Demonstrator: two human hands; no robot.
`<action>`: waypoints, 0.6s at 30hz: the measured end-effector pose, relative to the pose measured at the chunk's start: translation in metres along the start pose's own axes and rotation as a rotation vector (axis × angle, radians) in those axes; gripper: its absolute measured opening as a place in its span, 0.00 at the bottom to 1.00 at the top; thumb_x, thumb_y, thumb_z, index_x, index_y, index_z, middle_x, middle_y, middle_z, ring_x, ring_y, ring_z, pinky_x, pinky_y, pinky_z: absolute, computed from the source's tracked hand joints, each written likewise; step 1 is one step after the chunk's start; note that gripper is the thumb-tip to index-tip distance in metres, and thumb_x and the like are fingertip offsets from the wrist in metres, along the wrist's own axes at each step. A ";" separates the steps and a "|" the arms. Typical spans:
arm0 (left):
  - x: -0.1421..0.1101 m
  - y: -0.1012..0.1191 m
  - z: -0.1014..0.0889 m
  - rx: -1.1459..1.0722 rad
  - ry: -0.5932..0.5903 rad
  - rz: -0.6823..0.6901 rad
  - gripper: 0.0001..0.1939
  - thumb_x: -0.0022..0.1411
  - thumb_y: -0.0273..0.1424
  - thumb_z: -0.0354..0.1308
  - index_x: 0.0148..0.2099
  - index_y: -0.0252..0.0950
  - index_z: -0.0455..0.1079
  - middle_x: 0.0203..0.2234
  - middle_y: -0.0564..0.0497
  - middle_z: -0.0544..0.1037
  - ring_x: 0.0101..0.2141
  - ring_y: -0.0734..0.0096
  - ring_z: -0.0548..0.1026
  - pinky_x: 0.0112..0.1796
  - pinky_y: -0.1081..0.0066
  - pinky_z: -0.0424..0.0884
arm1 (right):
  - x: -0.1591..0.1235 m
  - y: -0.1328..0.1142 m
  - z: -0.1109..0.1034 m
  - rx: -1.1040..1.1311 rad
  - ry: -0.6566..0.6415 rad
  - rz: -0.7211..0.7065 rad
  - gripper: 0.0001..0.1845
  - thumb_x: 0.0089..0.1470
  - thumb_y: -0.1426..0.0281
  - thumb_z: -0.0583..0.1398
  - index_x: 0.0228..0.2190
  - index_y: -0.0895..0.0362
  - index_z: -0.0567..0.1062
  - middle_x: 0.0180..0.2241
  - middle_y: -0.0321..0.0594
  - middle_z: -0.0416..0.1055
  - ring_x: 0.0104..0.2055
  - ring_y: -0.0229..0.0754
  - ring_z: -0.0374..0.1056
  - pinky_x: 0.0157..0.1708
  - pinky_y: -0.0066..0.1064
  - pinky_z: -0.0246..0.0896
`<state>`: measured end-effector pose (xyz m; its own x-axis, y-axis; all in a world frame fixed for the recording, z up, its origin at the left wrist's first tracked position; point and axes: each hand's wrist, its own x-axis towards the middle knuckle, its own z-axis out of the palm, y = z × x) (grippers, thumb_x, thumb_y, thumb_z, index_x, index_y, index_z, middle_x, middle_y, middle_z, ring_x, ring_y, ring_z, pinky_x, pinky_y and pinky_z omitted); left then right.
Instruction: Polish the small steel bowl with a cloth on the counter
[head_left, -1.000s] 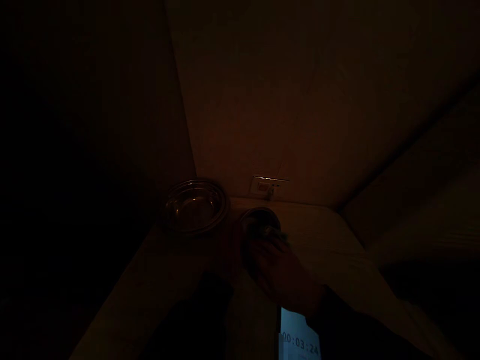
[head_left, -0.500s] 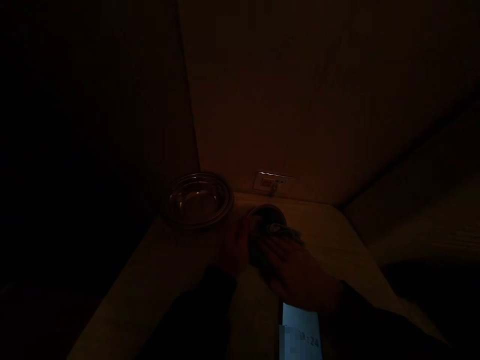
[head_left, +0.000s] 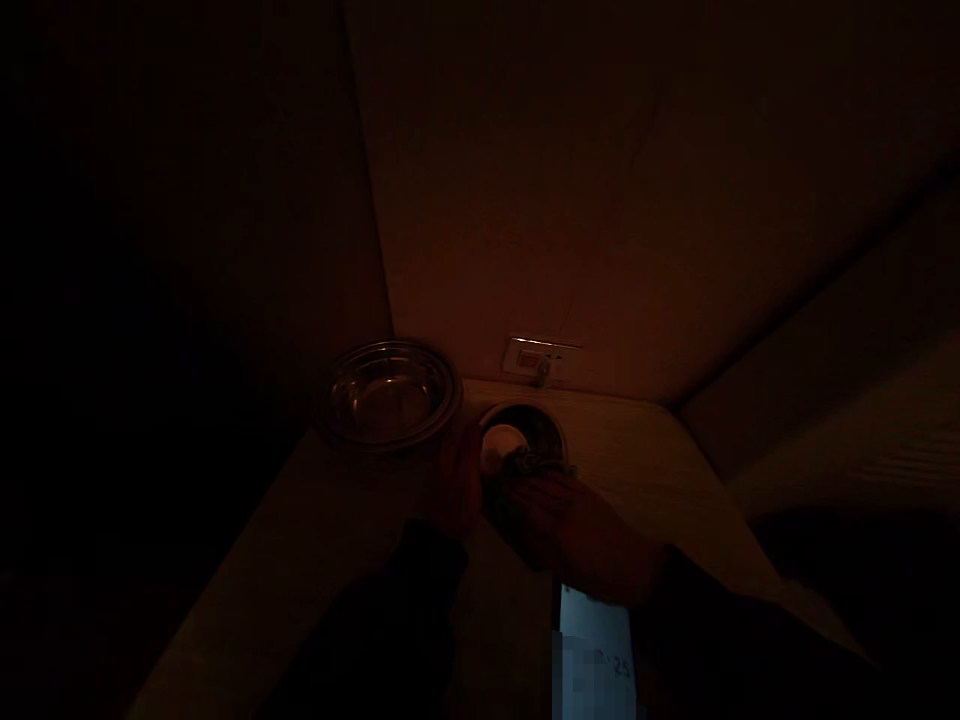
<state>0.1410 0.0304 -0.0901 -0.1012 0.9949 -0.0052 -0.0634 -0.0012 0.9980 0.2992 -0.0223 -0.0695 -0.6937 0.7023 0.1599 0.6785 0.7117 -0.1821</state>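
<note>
In dim light, a round bowl (head_left: 559, 425) stands on the wooden tabletop between my hands. A pale round patch (head_left: 502, 446) shows inside it; whether it is a thing or a reflection I cannot tell. My left hand (head_left: 456, 485) is pressed along the bowl's left side, gripping it. My right hand (head_left: 581, 528) holds a dark crumpled cloth (head_left: 529, 462) against the bowl's inner near side, fingers closed over it. The bowl's near wall is hidden by the hand and cloth.
A wide shiny metal basin (head_left: 390, 405) stands at the back left. A wall socket (head_left: 541, 358) with something plugged in sits behind the bowl. Below my right wrist lies a lit phone (head_left: 600, 650) showing digits. The tabletop (head_left: 637, 430) meets the wall.
My right hand with the cloth has shifted slightly left and toward me, uncovering more of the pale patch. The phone's last digits went from 24 to 25.
</note>
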 end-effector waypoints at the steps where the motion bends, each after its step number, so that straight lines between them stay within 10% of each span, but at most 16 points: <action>1: 0.000 0.000 0.001 -0.004 -0.003 -0.018 0.22 0.63 0.42 0.45 0.44 0.33 0.73 0.41 0.46 0.79 0.43 0.62 0.75 0.45 0.64 0.69 | -0.004 0.004 -0.002 -0.052 -0.007 -0.014 0.22 0.59 0.72 0.52 0.55 0.60 0.64 0.53 0.51 0.67 0.54 0.50 0.63 0.53 0.47 0.57; 18: 0.006 0.002 0.001 -0.004 0.070 -0.051 0.20 0.61 0.43 0.46 0.36 0.33 0.73 0.35 0.46 0.79 0.38 0.64 0.75 0.41 0.67 0.70 | 0.017 -0.010 0.001 0.004 0.021 0.031 0.21 0.60 0.68 0.53 0.54 0.62 0.63 0.51 0.51 0.68 0.54 0.49 0.63 0.54 0.43 0.57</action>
<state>0.1408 0.0368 -0.0884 -0.1671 0.9841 -0.0606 -0.0746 0.0487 0.9960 0.2810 -0.0173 -0.0657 -0.6673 0.7242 0.1741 0.6986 0.6896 -0.1910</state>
